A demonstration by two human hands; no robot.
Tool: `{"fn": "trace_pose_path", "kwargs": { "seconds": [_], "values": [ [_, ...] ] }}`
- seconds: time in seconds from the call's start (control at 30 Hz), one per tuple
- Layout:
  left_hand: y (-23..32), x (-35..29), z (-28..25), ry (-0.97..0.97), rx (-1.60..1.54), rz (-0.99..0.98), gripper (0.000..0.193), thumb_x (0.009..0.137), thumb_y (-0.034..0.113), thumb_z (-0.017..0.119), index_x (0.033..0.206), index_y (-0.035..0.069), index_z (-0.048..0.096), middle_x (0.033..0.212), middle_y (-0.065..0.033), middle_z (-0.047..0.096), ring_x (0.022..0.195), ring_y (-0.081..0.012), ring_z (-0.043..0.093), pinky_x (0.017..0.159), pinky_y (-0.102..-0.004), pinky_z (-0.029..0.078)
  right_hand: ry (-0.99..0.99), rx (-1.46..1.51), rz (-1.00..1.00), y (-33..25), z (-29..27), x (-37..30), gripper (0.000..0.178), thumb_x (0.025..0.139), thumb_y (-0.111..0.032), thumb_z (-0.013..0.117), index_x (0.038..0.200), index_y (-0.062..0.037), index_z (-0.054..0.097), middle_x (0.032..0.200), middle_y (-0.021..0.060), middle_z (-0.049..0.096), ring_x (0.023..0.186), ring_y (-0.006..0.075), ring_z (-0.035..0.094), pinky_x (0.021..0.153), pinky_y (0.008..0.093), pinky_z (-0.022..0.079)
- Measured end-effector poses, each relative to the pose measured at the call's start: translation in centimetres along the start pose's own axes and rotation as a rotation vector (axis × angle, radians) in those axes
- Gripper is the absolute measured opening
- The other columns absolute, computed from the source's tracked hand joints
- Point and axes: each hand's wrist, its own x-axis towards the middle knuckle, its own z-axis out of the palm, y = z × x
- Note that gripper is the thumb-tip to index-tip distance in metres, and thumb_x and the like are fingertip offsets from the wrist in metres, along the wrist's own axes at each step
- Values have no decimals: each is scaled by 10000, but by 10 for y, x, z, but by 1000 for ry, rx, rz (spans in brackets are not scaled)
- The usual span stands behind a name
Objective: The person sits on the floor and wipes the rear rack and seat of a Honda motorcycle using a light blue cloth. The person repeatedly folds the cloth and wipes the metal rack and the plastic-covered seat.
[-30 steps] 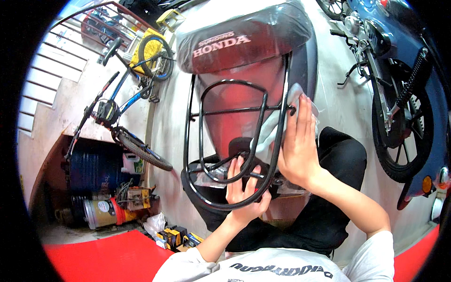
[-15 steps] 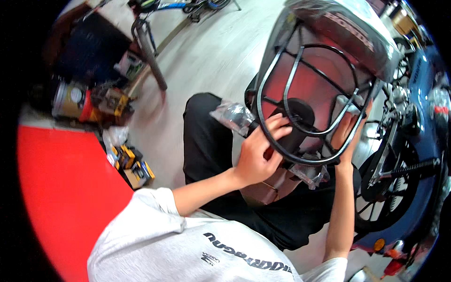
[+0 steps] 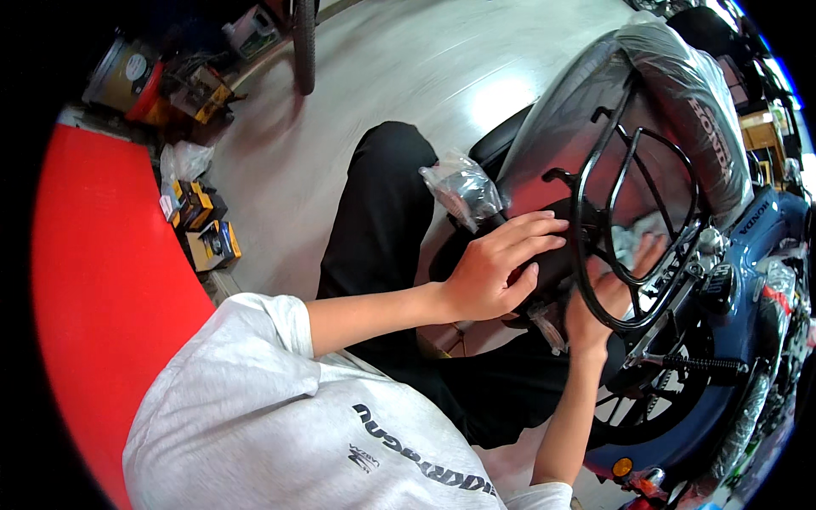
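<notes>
The left hand (image 3: 493, 272) lies flat on the dark back end of the motorbike (image 3: 731, 280), just under the seat. Its fingers (image 3: 531, 234) are spread out and open, and they hold nothing. The right hand (image 3: 608, 293) is at about 3 o'clock from the left hand, behind the black metal rack (image 3: 633, 212). It presses a pale cloth (image 3: 633, 242) against the bike. Its fingers are partly hidden by the rack bars, so I cannot tell if they are closed on the cloth. A clear plastic bag (image 3: 463, 187) sits at about 11 o'clock from the left hand, near the person's black knee. The seat (image 3: 680, 93) has a shiny plastic cover. Small yellow and black boxes (image 3: 204, 225) lie on the grey floor (image 3: 408, 68) at 9 o'clock, beside the red mat (image 3: 93, 280).
</notes>
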Motion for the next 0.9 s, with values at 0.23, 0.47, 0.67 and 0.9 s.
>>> {"fn": "trace_pose_path", "kwargs": {
  "seconds": [0.23,0.47,0.67,0.9],
  "values": [
    [8,-17,-8,3,-60,-108,408,842,5,535,1244,-8,600,1387,-183,545,1317,-369,500,1114,-464,388,76,-2,-48,-21,-2,-8,554,989,-126,500,1457,97,304,1501,340,317,1399,508,302,1146,537,271],
    [2,-60,-29,147,-441,-429,253,941,79,557,1161,-15,643,1255,-126,632,1188,-224,592,1030,-356,444,-55,485,113,-77,-10,-61,489,981,-213,550,1369,75,470,1448,262,474,1341,446,455,1087,423,377],
    [-2,-49,-44,-32,-1096,-1340,388,1054,419,383,1264,157,575,1162,11,650,1086,-114,622,958,-335,511,-286,109,-262,-101,5,-59,612,867,-299,652,1405,-50,497,1503,147,436,1443,380,327,1167,561,140],
    [-54,-53,-31,-356,-1275,-1332,506,1037,545,330,1380,222,515,1284,-3,633,1143,-151,631,920,-382,554,-327,137,-356,-86,-1,-40,680,773,-347,707,1392,-120,540,1505,116,451,1413,327,388,1112,521,272]
  ]
}}
